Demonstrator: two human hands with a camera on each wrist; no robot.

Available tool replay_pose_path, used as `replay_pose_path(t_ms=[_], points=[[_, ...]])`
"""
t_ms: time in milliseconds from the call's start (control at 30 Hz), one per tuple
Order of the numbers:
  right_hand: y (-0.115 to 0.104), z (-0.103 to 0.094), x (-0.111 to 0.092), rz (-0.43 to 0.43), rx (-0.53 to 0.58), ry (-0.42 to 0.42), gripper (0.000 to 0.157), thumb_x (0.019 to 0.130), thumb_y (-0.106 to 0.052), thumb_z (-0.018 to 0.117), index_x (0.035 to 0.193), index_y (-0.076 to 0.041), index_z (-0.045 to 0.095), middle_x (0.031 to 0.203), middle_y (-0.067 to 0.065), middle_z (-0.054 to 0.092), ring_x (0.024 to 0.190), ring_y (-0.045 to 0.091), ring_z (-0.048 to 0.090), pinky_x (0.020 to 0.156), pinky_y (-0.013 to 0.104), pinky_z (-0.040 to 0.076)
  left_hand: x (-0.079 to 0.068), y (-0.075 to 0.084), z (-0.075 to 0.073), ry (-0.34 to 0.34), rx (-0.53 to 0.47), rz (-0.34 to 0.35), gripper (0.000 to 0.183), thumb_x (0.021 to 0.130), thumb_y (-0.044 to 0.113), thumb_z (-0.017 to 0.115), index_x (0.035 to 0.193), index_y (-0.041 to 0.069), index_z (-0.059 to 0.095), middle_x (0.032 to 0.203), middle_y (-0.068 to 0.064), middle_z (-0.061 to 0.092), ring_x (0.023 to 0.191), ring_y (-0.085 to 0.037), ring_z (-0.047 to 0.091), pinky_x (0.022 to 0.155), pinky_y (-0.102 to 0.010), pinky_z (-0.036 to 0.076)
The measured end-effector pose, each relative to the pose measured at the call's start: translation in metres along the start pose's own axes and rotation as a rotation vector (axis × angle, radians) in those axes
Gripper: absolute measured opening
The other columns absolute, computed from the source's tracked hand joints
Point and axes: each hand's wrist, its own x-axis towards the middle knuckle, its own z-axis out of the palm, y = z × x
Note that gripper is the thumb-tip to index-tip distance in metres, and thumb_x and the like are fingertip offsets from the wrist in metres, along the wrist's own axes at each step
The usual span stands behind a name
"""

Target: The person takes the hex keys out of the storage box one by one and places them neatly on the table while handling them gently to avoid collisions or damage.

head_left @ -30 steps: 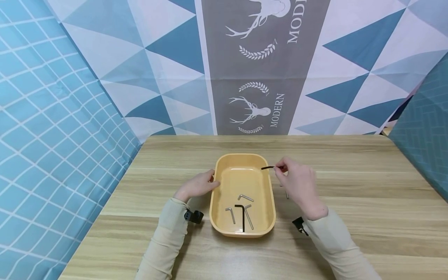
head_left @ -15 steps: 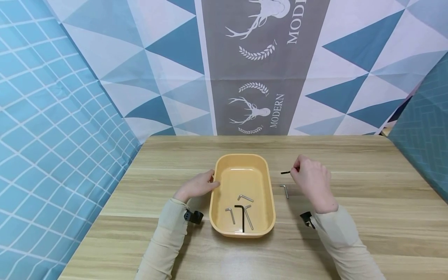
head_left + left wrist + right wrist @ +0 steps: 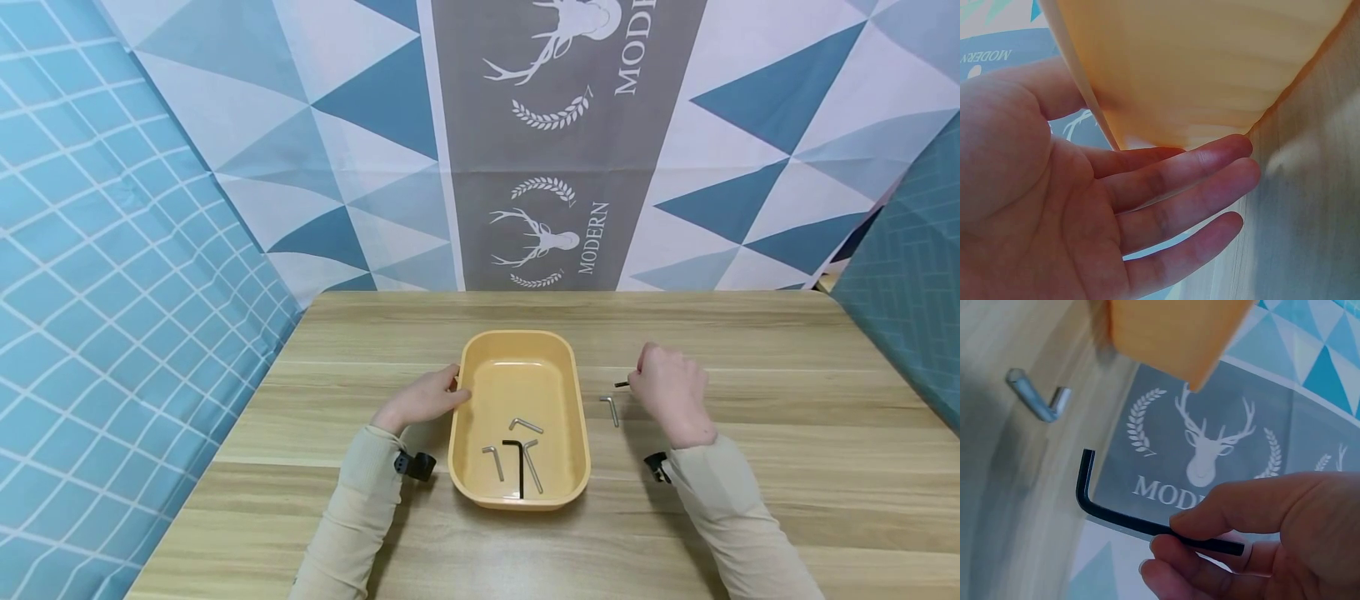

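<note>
My right hand (image 3: 670, 390) is just right of the tray, pinching a black hex key (image 3: 1125, 520) between thumb and fingers. In the right wrist view the key's short bent end points away from the hand. Only its tip shows in the head view. My left hand (image 3: 422, 397) holds the left wall of the yellow tray (image 3: 457, 446), thumb over the rim and fingers along the outside (image 3: 1179, 187). Inside the tray lie a black hex key (image 3: 521, 471) and three silver ones, among them an upper silver hex key (image 3: 528, 424).
A silver hex key (image 3: 612, 411) lies on the wooden table (image 3: 780, 433), between the tray and my right hand. Patterned cloth (image 3: 375, 150) hangs behind the table, with blue checked cloth (image 3: 97, 333) at the left.
My right hand has moved right, away from above the tray's edge, carrying the black hex key, then slightly lower. The silver key on the table is now uncovered. My left hand stays put.
</note>
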Motion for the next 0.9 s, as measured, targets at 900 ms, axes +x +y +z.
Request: replay_pose_path(t_ms=[900], points=[[0.004, 0.015, -0.007, 0.053, -0.134, -0.394, 0.025, 0.075, -0.001, 0.046, 0.053, -0.012, 0.040, 0.055, 0.004, 0.042, 0.053, 0.019, 0.041, 0.049, 0.032, 0.034, 0.000, 0.000, 0.000, -0.003, -0.012, -0.018, 0.032, 0.089, 0.025, 0.051, 0.112, 0.003, 0.051, 0.083, -0.004, 0.056, 0.069, -0.016, 0.050, 0.059, -0.028, 0.041]])
